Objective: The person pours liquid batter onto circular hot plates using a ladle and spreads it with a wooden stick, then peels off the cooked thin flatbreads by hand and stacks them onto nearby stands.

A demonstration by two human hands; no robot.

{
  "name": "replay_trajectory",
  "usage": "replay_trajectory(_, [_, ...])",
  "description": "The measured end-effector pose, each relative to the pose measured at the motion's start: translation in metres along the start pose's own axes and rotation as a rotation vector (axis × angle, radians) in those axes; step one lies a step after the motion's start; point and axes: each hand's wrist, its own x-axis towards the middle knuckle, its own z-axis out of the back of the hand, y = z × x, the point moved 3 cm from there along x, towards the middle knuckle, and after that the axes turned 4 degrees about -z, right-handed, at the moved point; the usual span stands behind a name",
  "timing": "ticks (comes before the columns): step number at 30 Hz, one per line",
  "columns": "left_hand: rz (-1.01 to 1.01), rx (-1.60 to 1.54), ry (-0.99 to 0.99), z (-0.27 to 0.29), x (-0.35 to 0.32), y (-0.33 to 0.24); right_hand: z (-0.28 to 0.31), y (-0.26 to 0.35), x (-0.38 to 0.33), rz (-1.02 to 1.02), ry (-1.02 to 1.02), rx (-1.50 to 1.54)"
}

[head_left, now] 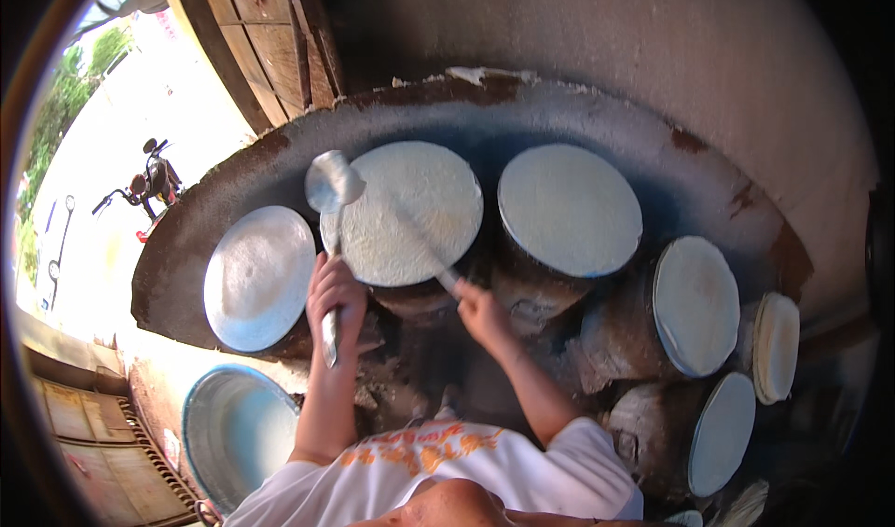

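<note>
My left hand [337,286] is closed around the handle of a metal ladle [334,182]. The ladle's bowl is raised by the left edge of a round griddle [373,285] covered with pale batter [410,191]. In my closed right hand [483,312] is a thin, long, pale spreader [436,261]. It reaches across the batter from the near right, its far end smeared by motion. To the left is a round griddle with a pale, shiny top [259,275]. A second batter-covered griddle [571,210] stands to the right.
More round griddles with pale tops [695,305] [722,434] curve along the right side, beside a pale round stack [777,348]. A blue-rimmed bucket [191,424] of whitish liquid stands at lower left. A low curved wall [447,107] backs the griddles; a brush [746,504] lies at lower right.
</note>
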Motion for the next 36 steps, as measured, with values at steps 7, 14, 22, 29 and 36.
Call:
replay_trajectory(7, [-0.096,0.139,0.297,-0.078,-0.099,-0.017,0.054,-0.015,0.018,0.018,-0.419,-0.246])
replay_trajectory(14, [-0.466,0.483,0.18,-0.117,-0.304,-0.085,-0.102,0.077,-0.133,0.262,0.585,0.142])
replay_trajectory(22, [-0.927,0.536,-0.756,-0.026,-0.517,-0.355,-0.353,0.207,-0.183,0.387,0.804,-0.624])
replay_trajectory(29, [-0.691,2.023,-1.388,-0.01,-0.51,-0.381,-0.367,0.205,-0.218,0.213,0.951,-0.677])
replay_trajectory(36, [-0.924,0.807,-0.876,0.081,-0.465,-0.413,-0.407,0.153,-0.253,0.182,0.924,-0.579])
